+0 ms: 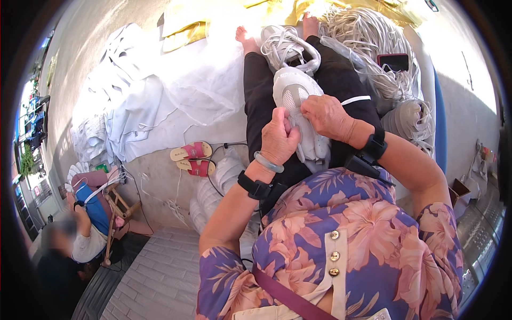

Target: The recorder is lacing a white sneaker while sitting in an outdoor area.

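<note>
A white sneaker with mesh panels lies along my lap, its toe pointing away from me. My left hand is closed at the sneaker's left side, thumb and fingers pinched together. Opposite it, my right hand is curled closed over the upper. What either hand pinches is too small or covered to make out. From beside my right hand a flat white strip, like a shoelace, stretches across my right thigh. Farther out, between my lower legs, rests another white sneaker with loose laces heaped on it.
A large heap of white laces lies right of my legs, with a phone on it. White cloth spreads at the left, near pink sandals. Another person sits at the far left by a wooden frame.
</note>
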The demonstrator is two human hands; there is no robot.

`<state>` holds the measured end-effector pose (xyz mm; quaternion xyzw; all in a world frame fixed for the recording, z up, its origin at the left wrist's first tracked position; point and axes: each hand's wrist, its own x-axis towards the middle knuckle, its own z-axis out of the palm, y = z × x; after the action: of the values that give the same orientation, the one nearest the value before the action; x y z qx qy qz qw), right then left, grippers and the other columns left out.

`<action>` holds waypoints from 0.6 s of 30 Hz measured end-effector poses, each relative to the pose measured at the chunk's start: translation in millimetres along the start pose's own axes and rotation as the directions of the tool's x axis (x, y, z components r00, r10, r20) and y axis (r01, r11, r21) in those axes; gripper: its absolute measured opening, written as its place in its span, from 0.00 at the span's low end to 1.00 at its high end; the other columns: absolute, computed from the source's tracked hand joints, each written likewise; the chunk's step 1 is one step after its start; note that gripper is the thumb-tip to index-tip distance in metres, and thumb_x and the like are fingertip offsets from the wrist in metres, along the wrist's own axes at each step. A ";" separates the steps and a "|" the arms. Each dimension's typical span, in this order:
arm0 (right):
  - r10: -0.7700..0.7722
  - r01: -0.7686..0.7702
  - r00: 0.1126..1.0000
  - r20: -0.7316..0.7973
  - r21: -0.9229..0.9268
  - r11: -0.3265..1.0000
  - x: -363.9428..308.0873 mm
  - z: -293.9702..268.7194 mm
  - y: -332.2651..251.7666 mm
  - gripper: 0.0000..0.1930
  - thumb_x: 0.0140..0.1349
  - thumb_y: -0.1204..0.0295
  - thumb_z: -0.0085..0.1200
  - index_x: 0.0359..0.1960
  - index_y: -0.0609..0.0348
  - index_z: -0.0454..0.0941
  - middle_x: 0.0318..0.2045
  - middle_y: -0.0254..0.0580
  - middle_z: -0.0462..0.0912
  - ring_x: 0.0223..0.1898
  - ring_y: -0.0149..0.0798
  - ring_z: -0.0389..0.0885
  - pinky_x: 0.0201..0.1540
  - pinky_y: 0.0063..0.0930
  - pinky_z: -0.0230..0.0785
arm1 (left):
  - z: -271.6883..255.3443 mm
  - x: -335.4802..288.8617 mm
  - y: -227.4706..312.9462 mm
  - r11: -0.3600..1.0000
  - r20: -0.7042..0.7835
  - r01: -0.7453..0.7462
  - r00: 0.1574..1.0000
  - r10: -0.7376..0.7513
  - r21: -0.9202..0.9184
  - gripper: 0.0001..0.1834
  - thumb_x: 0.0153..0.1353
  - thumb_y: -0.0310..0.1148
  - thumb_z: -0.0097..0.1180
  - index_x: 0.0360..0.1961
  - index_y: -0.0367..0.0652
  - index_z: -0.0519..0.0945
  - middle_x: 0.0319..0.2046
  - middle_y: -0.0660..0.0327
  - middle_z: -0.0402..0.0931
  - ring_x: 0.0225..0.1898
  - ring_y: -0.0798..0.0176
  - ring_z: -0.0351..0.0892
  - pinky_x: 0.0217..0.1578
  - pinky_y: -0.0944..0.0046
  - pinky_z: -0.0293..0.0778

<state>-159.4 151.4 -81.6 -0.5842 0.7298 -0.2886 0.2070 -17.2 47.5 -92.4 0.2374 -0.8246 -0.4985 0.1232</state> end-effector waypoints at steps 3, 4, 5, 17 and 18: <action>0.102 -0.103 0.995 -0.013 -0.122 0.987 -10.4 -7.5 -8.8 0.06 0.49 0.70 0.48 0.26 0.59 0.70 0.24 0.45 0.76 0.30 0.50 0.76 0.32 0.39 0.68 | -4.9 8.8 8.0 0.999 0.069 0.055 0.996 -0.054 -0.005 0.16 0.44 0.25 0.58 0.35 0.39 0.68 0.15 0.65 0.68 0.16 0.73 0.66 0.21 0.72 0.67; 0.214 -0.215 0.976 -0.025 -0.086 0.973 -13.1 -10.5 -10.9 0.06 0.49 0.70 0.48 0.27 0.59 0.70 0.26 0.46 0.76 0.31 0.50 0.76 0.33 0.39 0.68 | -3.4 10.7 9.9 0.998 0.066 0.055 0.996 -0.055 0.000 0.16 0.44 0.25 0.58 0.35 0.39 0.68 0.15 0.65 0.68 0.16 0.73 0.66 0.21 0.72 0.67; 0.324 -0.325 0.945 -0.033 -0.048 0.944 -15.7 -13.5 -12.4 0.06 0.49 0.71 0.48 0.28 0.59 0.71 0.27 0.47 0.76 0.31 0.50 0.76 0.33 0.39 0.67 | -1.7 11.3 12.1 0.997 0.069 0.070 0.995 -0.068 -0.028 0.15 0.44 0.25 0.59 0.34 0.39 0.69 0.16 0.67 0.68 0.17 0.75 0.66 0.21 0.73 0.66; 0.318 -0.279 0.935 -0.154 0.230 0.932 -37.1 -11.8 11.1 0.02 0.51 0.74 0.46 0.26 0.58 0.71 0.27 0.46 0.76 0.31 0.52 0.75 0.33 0.40 0.66 | 15.1 13.7 20.9 0.992 0.052 0.080 0.996 -0.075 -0.099 0.10 0.48 0.22 0.57 0.33 0.38 0.73 0.19 0.71 0.68 0.19 0.80 0.64 0.22 0.78 0.65; 0.319 -0.278 0.935 -0.157 0.236 0.931 -34.5 -9.8 10.8 0.02 0.51 0.74 0.46 0.26 0.58 0.71 0.27 0.46 0.76 0.31 0.52 0.75 0.33 0.40 0.66 | 16.8 13.0 20.3 0.993 0.031 0.071 0.997 -0.068 -0.093 0.10 0.48 0.22 0.57 0.33 0.39 0.73 0.19 0.71 0.68 0.18 0.80 0.64 0.22 0.78 0.65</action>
<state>-165.6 188.3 -82.7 -0.4102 0.7923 -0.3843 0.2373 -41.2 61.6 -83.0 0.2528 -0.7931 -0.5441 0.1053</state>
